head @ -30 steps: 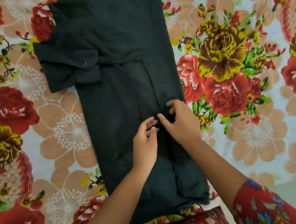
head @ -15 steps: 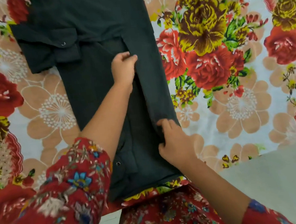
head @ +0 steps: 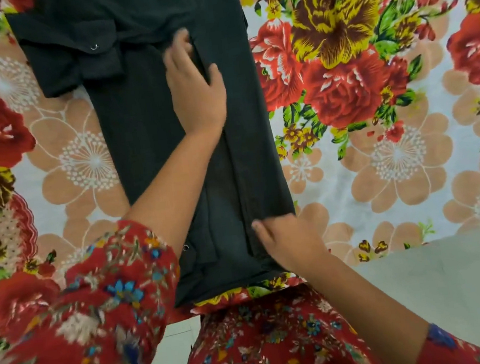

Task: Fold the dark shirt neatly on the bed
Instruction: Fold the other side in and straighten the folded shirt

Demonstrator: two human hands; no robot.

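Observation:
The dark shirt (head: 142,138) lies on the bed, folded lengthwise into a long strip, its hem at the near edge. A short sleeve with a metal snap (head: 94,46) sticks out at the upper left. My left hand (head: 195,88) rests flat on the upper middle of the shirt, fingers stretched along the edge of the folded-over right panel. My right hand (head: 288,243) lies on the lower right part of that panel near the hem, fingers spread on the cloth and a little blurred.
The bed wears a floral sheet (head: 379,164) with red, yellow and peach flowers on all sides of the shirt. The bed's near edge runs just below the hem, with grey floor (head: 451,284) at the lower right. My red patterned clothing fills the bottom.
My left hand has slid up the fold edge away from me, and my right hand has moved down toward the hem. The hands started together at mid-shirt.

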